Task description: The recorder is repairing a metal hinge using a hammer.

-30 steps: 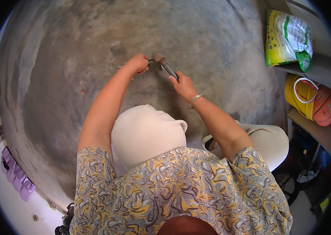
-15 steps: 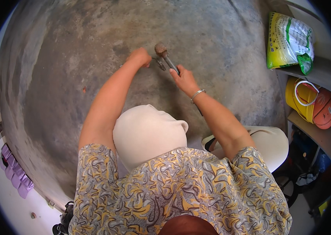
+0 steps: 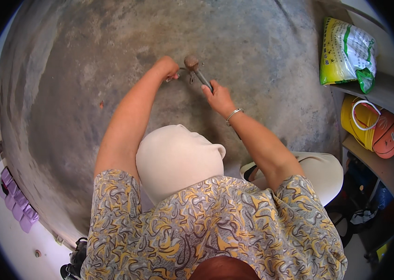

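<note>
My right hand [image 3: 219, 99] is closed around the handle of a hammer [image 3: 191, 61]. Its blunt head is brown and looks rusty, and the grey handle slants down to my fingers. To the left, my left hand [image 3: 167, 68] is closed in a pinch, with its knuckles towards the top. From its fingers a thin, dark, curved metal piece [image 3: 183, 69] reaches towards the hammer. At its far end, just below the hammer head, shows a small dark metal part [image 3: 192, 79]; its exact kind is too small to make out. Whether hammer and metal piece touch, I cannot tell.
Stained concrete floor [image 3: 89, 56] surrounds my hands. On shelves [image 3: 369, 161] at the right are a plump green-and-white plastic sack [image 3: 347, 53], a yellow bucket [image 3: 353, 122] and an orange basketball [image 3: 387, 136]. Purple hanging pockets [image 3: 18, 200] are on the left wall. My pale-trousered knee [image 3: 178, 161] juts forward.
The hammer head sits slightly lower in the picture, and the small metal part beside it has turned and looks narrower. Both hands keep their grips.
</note>
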A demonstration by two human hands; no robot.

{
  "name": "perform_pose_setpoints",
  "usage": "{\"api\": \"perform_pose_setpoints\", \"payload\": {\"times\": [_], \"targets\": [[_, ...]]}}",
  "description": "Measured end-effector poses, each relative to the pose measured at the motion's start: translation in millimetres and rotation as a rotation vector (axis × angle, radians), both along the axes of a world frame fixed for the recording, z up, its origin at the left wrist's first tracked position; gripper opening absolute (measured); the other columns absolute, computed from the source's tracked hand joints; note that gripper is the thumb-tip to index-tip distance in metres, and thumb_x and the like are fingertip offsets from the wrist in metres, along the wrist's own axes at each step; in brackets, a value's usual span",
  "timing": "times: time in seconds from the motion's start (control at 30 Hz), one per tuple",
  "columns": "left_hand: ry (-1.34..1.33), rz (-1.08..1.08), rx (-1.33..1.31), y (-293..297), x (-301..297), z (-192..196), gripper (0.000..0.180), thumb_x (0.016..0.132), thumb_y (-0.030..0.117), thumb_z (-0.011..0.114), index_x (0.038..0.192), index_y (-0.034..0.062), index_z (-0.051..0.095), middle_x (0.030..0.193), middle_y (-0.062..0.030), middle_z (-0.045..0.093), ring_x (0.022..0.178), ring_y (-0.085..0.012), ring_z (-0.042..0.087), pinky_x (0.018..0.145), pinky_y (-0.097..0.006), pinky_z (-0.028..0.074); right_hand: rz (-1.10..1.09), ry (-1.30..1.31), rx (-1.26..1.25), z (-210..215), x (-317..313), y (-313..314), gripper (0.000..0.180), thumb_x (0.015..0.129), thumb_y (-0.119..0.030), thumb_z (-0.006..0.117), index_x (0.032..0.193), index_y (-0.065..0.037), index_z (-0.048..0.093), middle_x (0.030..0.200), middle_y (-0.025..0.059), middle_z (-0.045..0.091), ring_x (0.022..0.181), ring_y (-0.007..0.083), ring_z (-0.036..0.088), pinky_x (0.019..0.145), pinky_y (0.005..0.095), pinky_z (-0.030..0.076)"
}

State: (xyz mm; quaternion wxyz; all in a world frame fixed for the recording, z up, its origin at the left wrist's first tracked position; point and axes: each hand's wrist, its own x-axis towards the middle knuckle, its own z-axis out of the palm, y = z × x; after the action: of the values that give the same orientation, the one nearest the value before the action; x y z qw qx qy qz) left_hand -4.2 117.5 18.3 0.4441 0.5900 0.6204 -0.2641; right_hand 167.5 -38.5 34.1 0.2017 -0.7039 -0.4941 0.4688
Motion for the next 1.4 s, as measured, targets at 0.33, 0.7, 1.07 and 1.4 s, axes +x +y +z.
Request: {"api": "perform_pose_setpoints", "payload": {"times": [0.33, 0.7, 1.07, 1.4], "targets": [[-0.118, 0.364, -0.086, -7.3, -2.0, 24.0, 0.019, 0.082, 0.011, 0.053, 0.07, 0.0005, 0.063, 0.059, -0.0052, 0.059, 0.041, -0.0126, 0.044, 0.038, -0.03, 0.032, -0.024, 0.037, 0.018, 13.4, 5.5, 7.2, 0.033, 0.086, -0.035, 0.053, 0.09, -0.003, 0.054, 0.069, 0.0221, 0.059, 0.069, 0.0426, 0.057, 0.064, 0.0473, 0.044], [-0.183, 0.564, -0.062, -23.4, -11.6, 12.2, 0.015, 0.084, 0.008, 0.053, 0.078, -0.001, 0.064, 0.061, -0.0074, 0.059, 0.045, -0.0133, 0.045, 0.039, -0.032, 0.03, -0.02, 0.097, 0.058, 26.5, 5.7, 13.4, 0.036, 0.087, -0.036, 0.053, 0.087, 0.0, 0.053, 0.062, 0.0205, 0.055, 0.059, 0.0346, 0.056, 0.058, 0.041, 0.043], [-0.264, 0.654, 0.01, -52.8, -18.0, 7.0, 0.017, 0.084, 0.015, 0.055, 0.075, 0.0021, 0.061, 0.06, -0.0055, 0.058, 0.043, -0.0115, 0.043, 0.038, -0.029, 0.031, -0.188, 0.091, 0.022, 3.6, 22.1, -13.2, 0.038, 0.086, -0.037, 0.055, 0.082, 0.0, 0.052, 0.057, 0.0147, 0.053, 0.054, 0.0285, 0.055, 0.054, 0.0383, 0.043], [-0.37, 0.913, 0.142, -92.8, -5.5, 1.7, 0.015, 0.085, 0.016, 0.055, 0.087, 0.0037, 0.063, 0.062, -0.0046, 0.059, 0.043, -0.0097, 0.045, 0.038, -0.027, 0.034, 0.052, -0.106, -0.035, -6.1, 2.9, -16.0, 0.037, 0.086, -0.037, 0.055, 0.086, -0.001, 0.053, 0.069, 0.0225, 0.059, 0.067, 0.0421, 0.056, 0.059, 0.0459, 0.043]]}}
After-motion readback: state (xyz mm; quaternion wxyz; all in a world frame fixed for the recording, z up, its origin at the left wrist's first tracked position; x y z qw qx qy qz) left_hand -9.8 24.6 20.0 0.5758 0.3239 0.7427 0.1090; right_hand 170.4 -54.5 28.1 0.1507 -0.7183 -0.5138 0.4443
